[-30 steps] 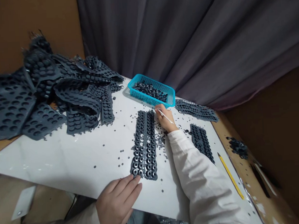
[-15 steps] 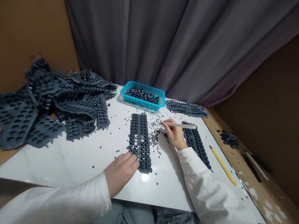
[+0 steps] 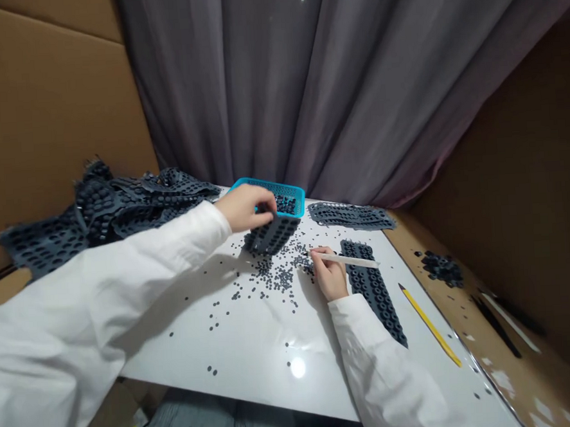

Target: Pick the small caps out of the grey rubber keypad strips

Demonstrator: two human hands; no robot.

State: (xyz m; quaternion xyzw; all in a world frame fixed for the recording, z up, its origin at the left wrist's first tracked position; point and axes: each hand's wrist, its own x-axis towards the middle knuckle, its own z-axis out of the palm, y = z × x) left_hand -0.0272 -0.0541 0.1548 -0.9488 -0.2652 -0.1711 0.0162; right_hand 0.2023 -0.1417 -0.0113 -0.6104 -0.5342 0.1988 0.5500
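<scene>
My left hand (image 3: 245,207) is closed on the edge of a dark grey rubber strip (image 3: 275,235) with rows of round studs. It holds the strip raised and tilted in front of the blue basket (image 3: 300,201), which has small black pieces in it. My right hand (image 3: 331,276) grips a white pen-like stick (image 3: 359,261), whose tip points left over the table. Many small dark discs (image 3: 283,279) lie scattered below the strip and beside my right hand. A second studded strip (image 3: 375,293) lies flat just right of my right hand.
A heap of holed rubber sheets (image 3: 106,208) is piled at the left. Another holed sheet (image 3: 350,216) lies at the back right. A yellow cutter-like tool (image 3: 429,324) rests near the right edge, with a pile of dark pieces (image 3: 440,268) beyond. A grey curtain (image 3: 267,79) hangs behind.
My left hand has lifted the middle strip off the table and carried it away from me toward the basket, uncovering discs beneath. My right hand has stayed nearly in place with the stick.
</scene>
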